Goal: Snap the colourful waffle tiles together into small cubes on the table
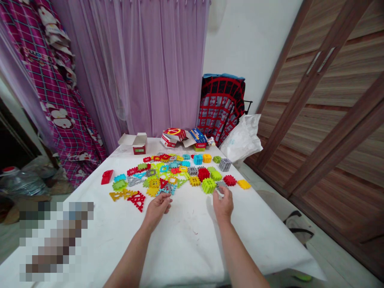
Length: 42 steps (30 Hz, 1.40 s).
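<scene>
Several bright plastic interlocking blocks (180, 172) lie spread over a white table (186, 236). My left hand (157, 208) rests on the table with fingers curled loosely, just below a blue and grey flat piece (166, 189) and beside a red triangular piece (137, 200). My right hand (223, 204) is closed in a pinch on a grey block (220, 186) next to a green cube block (208, 185). A red block (229, 180) and a yellow block (244, 184) lie to the right of it.
Opened cardboard boxes (180, 138) and a small white and red box (139, 145) stand at the table's far edge. A purple curtain (144, 64) hangs behind. A chair with a red checked cloth (220, 104), a white bag (243, 138) and wooden wardrobe doors (330, 104) are at the right.
</scene>
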Each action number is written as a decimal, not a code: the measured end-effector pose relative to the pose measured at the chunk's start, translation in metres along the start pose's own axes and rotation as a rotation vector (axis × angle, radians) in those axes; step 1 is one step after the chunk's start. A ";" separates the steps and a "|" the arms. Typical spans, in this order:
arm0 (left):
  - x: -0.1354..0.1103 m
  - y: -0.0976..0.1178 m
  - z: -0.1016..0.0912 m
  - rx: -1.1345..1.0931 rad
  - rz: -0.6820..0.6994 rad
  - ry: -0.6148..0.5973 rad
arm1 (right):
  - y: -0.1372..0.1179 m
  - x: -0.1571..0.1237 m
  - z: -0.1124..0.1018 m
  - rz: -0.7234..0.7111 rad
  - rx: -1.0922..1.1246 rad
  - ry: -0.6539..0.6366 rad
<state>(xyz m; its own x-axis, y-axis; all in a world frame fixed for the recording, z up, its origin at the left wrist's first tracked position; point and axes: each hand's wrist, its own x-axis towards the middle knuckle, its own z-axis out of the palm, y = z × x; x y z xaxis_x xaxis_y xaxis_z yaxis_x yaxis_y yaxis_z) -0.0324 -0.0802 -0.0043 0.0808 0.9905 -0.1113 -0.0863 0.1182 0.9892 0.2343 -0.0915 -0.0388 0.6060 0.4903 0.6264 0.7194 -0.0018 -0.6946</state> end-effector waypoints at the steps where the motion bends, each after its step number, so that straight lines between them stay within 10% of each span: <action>1: 0.000 0.000 0.000 0.000 0.000 -0.001 | 0.002 -0.001 -0.003 0.024 0.012 -0.020; 17: -0.002 0.001 -0.001 0.019 0.006 -0.002 | -0.011 0.008 -0.005 0.022 -0.080 -0.526; 42: 0.001 -0.001 -0.002 0.052 0.017 -0.004 | -0.008 0.008 -0.008 0.207 -0.213 -0.403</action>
<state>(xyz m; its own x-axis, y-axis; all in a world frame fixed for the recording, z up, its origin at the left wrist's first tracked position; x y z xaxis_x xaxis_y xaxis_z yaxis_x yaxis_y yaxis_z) -0.0338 -0.0795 -0.0055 0.0840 0.9920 -0.0937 -0.0359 0.0970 0.9946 0.2363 -0.0944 -0.0251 0.5947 0.7582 0.2675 0.6767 -0.2923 -0.6758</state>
